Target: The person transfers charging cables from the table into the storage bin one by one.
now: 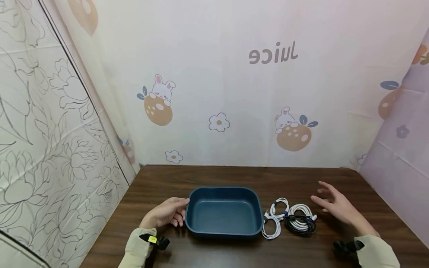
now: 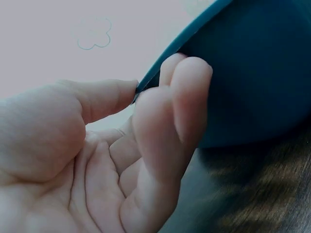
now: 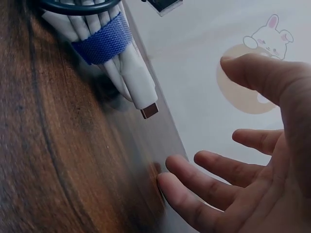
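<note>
A dark blue rectangular tray with raised walls sits on the table in the head view. My left hand pinches its left rim, thumb on the edge and fingers bent against the outer wall; in the left wrist view the thumb meets the rim. To the tray's right lie coiled cables: white ones beside it, then a thicker white coil with a black cable. My right hand hovers right of the coils, fingers spread, holding nothing. In the right wrist view a USB-C plug juts out from a bundle with a blue strap.
The brown wooden table runs back to a white curtain printed with rabbits and fruit. A flower-patterned sheet hangs along the left side, and another pale curtain closes off the right.
</note>
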`<state>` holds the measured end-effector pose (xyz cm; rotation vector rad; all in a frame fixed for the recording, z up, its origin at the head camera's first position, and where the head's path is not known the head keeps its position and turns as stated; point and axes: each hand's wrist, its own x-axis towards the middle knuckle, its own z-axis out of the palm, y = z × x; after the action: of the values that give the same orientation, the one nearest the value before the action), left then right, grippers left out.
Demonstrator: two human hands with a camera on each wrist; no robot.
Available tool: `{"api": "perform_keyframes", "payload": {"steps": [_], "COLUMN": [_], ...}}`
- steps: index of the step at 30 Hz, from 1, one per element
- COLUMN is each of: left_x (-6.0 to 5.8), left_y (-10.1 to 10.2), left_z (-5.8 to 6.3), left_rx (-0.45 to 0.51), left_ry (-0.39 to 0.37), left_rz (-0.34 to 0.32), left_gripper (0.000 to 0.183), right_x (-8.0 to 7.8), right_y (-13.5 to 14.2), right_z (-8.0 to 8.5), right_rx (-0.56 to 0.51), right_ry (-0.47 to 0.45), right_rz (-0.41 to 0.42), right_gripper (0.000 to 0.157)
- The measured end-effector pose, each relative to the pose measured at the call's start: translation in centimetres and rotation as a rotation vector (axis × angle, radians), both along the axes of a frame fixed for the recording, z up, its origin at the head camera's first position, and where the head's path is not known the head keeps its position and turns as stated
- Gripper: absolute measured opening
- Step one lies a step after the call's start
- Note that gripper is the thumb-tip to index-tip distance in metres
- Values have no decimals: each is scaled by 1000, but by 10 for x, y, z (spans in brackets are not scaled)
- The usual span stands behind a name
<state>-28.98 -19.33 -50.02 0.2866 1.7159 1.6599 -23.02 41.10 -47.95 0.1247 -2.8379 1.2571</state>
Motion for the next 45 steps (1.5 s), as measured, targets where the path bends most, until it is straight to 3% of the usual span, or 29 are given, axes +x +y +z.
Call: {"api": "perform_keyframes", "payload": {"steps": [10,21,31,45], "left_x": [-1,1,-1,-1], "left_y": [-1,-5,-6,-6], "left_z": [2,6,5,2], "left_rx": [-35,-30,-68,-49], "left_ry": [23,12,27,55], "left_rz": [39,16,47,36], "left_gripper": [32,32,29,32], "right_x": [-1,-4,-2,-3], "right_y": [-1,-6,-11,-17], "right_z": [-5,-2,-3,-2], "right_rx": [-24,-48,32,169], "right_ry": [-14,-105,-83,-32], "right_rz": [65,137,190,140], "right_gripper": [75,60,38,25]}}
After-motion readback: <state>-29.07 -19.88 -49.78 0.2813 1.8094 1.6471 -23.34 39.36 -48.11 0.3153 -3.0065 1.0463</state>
